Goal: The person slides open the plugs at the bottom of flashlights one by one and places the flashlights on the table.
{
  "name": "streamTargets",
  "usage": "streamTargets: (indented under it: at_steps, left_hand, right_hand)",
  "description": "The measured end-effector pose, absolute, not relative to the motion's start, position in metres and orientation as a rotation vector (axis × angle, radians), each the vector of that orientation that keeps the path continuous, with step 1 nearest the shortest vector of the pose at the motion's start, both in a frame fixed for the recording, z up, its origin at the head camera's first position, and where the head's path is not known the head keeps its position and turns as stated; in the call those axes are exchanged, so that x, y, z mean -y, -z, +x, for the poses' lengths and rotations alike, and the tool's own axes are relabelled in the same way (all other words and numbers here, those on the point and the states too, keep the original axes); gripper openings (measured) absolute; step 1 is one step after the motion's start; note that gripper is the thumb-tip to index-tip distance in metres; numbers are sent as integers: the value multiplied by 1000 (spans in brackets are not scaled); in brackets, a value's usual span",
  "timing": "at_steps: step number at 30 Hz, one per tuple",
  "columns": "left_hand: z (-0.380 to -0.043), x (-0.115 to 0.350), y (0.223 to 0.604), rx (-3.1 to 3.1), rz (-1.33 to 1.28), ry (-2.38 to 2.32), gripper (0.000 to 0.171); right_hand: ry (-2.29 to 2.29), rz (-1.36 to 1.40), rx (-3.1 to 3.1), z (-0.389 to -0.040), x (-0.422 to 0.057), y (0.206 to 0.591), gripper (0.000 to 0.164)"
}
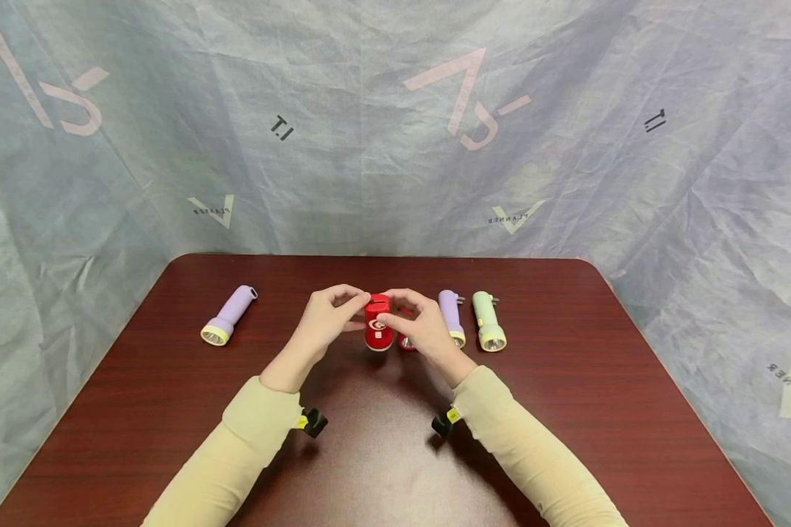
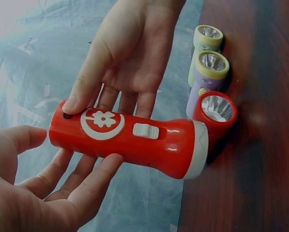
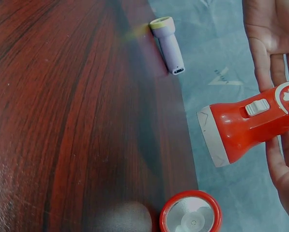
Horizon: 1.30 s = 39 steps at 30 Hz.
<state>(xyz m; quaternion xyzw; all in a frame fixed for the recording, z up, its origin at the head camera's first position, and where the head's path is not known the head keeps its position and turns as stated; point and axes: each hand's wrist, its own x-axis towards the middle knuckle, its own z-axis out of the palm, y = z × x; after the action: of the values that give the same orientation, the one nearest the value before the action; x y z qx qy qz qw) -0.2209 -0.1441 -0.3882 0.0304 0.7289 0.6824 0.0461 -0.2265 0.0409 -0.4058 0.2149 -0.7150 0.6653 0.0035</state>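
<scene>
Head view: I hold a red flashlight (image 1: 379, 327) between my left hand (image 1: 329, 320) and my right hand (image 1: 428, 327), above the table (image 1: 369, 468), its white-rimmed head pointing down so that the lens is hidden. Fingers of both hands are bent round it, and those behind the body are partly out of sight. A second red flashlight (image 1: 406, 342) is mostly covered by my right hand; beyond it, a purple flashlight (image 1: 449, 307) and a green flashlight (image 1: 486, 315) stand out plainly. Well apart on my left lies another purple flashlight (image 1: 235, 307).

Left wrist view: my right thumb presses near the tail of the held flashlight, covering part of a dark spot, while its other fingers pass behind. My left fingers curl at the tail and under the body, thumb tip on the near side; whether the fingertip at the tail end touches, I cannot tell. The second red one's body is mostly blocked.

Right wrist view: the frame's right edge cuts off the tail and both hands, so my thumbs are lost. The bottom edge crops the second red flashlight, and a pale blur beside it is unreadable.
</scene>
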Motion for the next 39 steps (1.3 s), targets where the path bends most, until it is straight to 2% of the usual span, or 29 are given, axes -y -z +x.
streamTargets:
  at_steps: [26, 39]
  left_hand:
    - [-218, 140, 383, -2218, 15, -2094, 20]
    - [-219, 140, 384, -2236, 1, -2038, 20]
  right_hand:
    - [-2039, 783, 2246, -228, -41, 406, 33]
    - [-2043, 721, 2292, -228, -42, 409, 33]
